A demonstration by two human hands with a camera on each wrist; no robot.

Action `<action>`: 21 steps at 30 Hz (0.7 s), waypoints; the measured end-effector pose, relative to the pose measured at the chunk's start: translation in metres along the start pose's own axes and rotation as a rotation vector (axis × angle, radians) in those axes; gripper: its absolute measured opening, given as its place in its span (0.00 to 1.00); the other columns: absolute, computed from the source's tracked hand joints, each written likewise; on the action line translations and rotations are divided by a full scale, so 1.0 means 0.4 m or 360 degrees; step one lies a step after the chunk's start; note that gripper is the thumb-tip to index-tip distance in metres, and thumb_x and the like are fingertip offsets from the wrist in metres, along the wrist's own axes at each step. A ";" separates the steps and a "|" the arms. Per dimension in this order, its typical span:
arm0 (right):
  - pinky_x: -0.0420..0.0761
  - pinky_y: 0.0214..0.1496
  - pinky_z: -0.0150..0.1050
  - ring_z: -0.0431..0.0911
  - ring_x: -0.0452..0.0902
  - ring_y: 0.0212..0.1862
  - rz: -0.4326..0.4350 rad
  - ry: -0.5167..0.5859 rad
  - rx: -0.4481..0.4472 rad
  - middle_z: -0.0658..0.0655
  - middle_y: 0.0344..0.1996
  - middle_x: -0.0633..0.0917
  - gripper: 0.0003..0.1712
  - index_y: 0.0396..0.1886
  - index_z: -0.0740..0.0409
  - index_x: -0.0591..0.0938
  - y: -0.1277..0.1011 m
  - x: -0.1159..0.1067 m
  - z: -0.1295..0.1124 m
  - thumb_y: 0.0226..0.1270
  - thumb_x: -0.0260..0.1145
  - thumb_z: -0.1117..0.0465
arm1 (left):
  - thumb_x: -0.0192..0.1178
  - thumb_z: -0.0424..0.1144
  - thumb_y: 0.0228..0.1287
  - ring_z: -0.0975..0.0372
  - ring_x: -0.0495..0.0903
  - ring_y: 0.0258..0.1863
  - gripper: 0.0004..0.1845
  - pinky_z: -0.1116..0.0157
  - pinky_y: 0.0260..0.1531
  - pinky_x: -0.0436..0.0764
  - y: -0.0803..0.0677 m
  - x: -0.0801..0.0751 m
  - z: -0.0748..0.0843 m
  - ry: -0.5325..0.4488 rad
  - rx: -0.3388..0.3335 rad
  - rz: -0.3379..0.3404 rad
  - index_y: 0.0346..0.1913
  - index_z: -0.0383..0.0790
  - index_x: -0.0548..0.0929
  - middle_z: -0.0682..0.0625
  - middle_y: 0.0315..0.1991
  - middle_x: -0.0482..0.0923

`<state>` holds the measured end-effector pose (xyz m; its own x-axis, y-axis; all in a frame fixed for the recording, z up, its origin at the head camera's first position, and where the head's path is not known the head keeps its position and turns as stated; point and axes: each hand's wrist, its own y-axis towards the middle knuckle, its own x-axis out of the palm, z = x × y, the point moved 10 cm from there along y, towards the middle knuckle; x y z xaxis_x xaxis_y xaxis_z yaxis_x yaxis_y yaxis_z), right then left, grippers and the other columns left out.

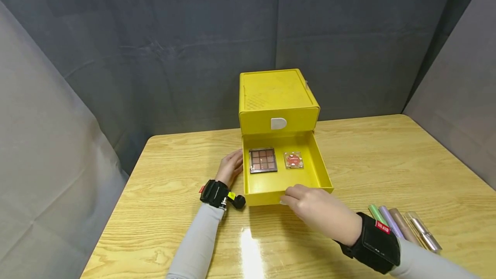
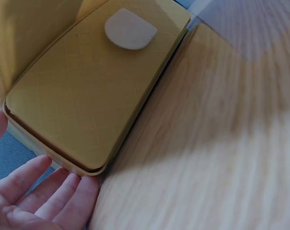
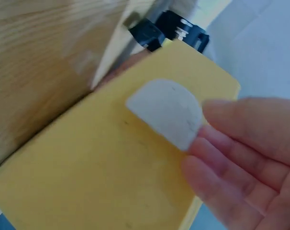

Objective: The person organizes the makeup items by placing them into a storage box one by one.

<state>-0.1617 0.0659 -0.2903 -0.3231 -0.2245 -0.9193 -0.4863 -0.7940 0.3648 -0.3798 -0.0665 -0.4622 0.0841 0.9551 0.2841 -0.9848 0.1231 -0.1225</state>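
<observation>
Two hands work at a yellow box (image 1: pixel 275 91) in the head view, its hard top scuffed and its corners softly rounded. Below its upper front, which bears a half-round white tab (image 1: pixel 278 123), a smooth-walled drawer (image 1: pixel 267 184) stands pulled out. Inside lie a flat palette (image 1: pixel 263 160), dark-framed with nine square pans under a glossy cover, and a small clear square case (image 1: pixel 293 160) with a red centre. The left hand (image 1: pixel 231 165) rests beside the drawer's left wall; the right hand (image 1: pixel 315 208) bends over the front edge. Near the right forearm, on the wood-grained surface (image 1: pixel 186 162), lie a green tube (image 1: pixel 375 212), a lavender tube (image 1: pixel 389 221), a brown tube (image 1: pixel 403 225) and shiny tubes (image 1: pixel 424 230). Creased grey cloth (image 1: pixel 174 46) hangs behind.

From the left wrist, the left fingers (image 2: pixel 63 194) lie slightly apart, loosely bent, along the rim of a yellow panel (image 2: pixel 78 105) with a faint lattice texture and a white half-round tab.

From the right wrist, the thumb and fingers meet the curved edge of a matte pull tab (image 3: pixel 166 111) on a plain yellow front (image 3: pixel 97 153); whether they clamp it, I cannot tell.
</observation>
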 end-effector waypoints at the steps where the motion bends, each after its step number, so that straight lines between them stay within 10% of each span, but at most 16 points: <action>1: 0.79 0.33 0.28 0.41 0.76 0.34 0.0002 -0.0018 -0.0007 0.53 0.32 0.81 0.14 0.37 0.62 0.84 -0.001 0.004 -0.002 0.46 0.71 0.72 | 0.53 0.44 0.66 0.52 0.68 0.60 0.26 0.59 0.58 0.69 0.000 0.000 0.001 -0.0001 0.0003 -0.0001 0.62 0.30 0.68 0.40 0.62 0.66; 21: 0.77 0.31 0.28 0.40 0.69 0.31 0.0107 -0.0019 -0.0049 0.51 0.29 0.77 0.12 0.32 0.61 0.83 -0.011 0.026 0.005 0.44 0.72 0.70 | 0.54 0.45 0.66 0.54 0.69 0.59 0.27 0.59 0.58 0.70 0.001 -0.001 -0.001 0.0025 -0.0002 0.0006 0.62 0.31 0.68 0.40 0.62 0.67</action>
<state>-0.1647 0.0682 -0.3012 -0.3637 -0.2712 -0.8912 -0.4381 -0.7945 0.4206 -0.3803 -0.0668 -0.4626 0.0828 0.9597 0.2686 -0.9850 0.1198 -0.1245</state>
